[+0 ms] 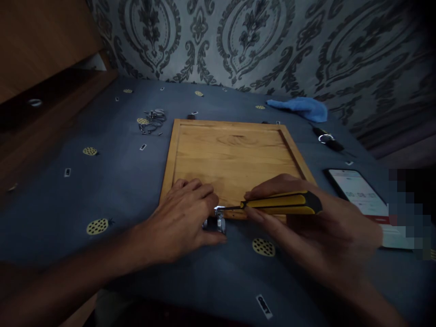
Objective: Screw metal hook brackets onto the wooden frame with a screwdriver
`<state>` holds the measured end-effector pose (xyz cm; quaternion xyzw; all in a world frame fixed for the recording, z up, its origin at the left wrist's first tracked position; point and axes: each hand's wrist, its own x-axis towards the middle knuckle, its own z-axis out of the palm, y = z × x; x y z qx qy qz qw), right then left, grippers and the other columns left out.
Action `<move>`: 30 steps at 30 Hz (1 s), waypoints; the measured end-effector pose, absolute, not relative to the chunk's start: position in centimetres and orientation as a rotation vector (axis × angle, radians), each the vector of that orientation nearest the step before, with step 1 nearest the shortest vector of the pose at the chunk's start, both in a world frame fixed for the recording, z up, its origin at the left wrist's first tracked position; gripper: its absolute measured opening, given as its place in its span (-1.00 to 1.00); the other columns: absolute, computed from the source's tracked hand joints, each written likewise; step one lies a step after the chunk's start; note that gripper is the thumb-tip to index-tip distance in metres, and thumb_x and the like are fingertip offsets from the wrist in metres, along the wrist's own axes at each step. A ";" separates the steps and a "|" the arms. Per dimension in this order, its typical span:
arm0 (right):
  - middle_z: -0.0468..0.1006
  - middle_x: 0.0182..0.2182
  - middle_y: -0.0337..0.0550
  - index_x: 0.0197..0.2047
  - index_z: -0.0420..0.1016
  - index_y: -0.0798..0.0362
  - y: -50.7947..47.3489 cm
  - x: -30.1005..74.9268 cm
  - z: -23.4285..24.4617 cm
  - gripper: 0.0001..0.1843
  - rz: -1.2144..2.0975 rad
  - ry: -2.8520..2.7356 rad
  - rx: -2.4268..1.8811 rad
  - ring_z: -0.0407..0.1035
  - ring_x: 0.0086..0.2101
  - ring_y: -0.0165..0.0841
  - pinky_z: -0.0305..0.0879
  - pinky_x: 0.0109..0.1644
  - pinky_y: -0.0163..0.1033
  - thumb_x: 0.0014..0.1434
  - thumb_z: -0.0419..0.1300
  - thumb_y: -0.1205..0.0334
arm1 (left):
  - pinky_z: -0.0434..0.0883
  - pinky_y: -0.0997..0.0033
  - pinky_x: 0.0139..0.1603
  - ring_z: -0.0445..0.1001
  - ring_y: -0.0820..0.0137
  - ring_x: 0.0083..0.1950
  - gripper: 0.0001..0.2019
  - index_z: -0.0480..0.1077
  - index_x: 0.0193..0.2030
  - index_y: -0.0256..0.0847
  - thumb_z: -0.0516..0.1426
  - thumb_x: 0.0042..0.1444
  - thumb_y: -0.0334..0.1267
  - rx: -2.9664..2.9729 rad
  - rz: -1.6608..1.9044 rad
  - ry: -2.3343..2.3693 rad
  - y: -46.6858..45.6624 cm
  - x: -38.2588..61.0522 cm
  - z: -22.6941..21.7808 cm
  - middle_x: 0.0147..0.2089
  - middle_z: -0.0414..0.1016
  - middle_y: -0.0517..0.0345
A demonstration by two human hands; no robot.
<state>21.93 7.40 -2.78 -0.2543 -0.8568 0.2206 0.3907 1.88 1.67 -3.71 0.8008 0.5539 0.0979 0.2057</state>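
A yellow-and-black screwdriver (282, 203) lies in the closed fingers of my right hand (327, 231), its shaft pointing left. The tip meets a shiny metal hinge (220, 219) at the near edge of a framed wooden panel (235, 154). My left hand (187, 211) rests over that edge, with its thumb below and index finger above closed around the hinge. Part of the hinge is hidden by these fingers. The panel lies flat on a blue patterned cloth (129, 190).
Loose metal pieces (153, 121) lie beyond the panel's left side. At the right are a lit phone (357, 190), a black object with a metal ring (327, 138) and a blue rag (303, 108). Wooden furniture (47, 45) borders the left; a patterned wall (204, 41) stands behind.
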 end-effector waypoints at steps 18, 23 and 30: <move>0.64 -0.30 -0.25 -0.11 0.50 -0.07 7.5 22.4 -1.7 -0.90 0.576 -2.303 -0.620 0.58 -0.34 -0.34 0.52 -0.24 -0.31 0.36 0.24 0.12 | 0.26 0.13 -0.01 0.41 0.16 -0.03 -0.60 0.44 -0.20 -0.27 0.37 0.10 0.05 2.233 0.275 1.537 1.5 1.8 -3.8 -0.15 0.48 0.11; 0.64 -0.31 -0.25 -0.12 0.51 -0.08 7.6 22.4 -1.9 -0.91 0.583 -2.297 -0.625 0.58 -0.35 -0.33 0.53 -0.25 -0.28 0.34 0.26 0.13 | 0.26 0.13 -0.02 0.41 0.15 -0.05 -0.58 0.45 -0.20 -0.28 0.37 0.09 0.05 2.238 0.286 1.545 1.6 1.8 -3.9 -0.16 0.47 0.10; 0.63 -0.31 -0.25 -0.12 0.48 -0.07 7.7 22.2 -2.0 -0.88 0.546 -2.299 -0.622 0.56 -0.35 -0.35 0.48 -0.29 -0.30 0.36 0.24 0.09 | 0.25 0.13 -0.03 0.41 0.15 -0.05 -0.58 0.45 -0.19 -0.28 0.37 0.09 0.06 2.250 0.301 1.540 1.6 1.9 -4.0 -0.17 0.47 0.10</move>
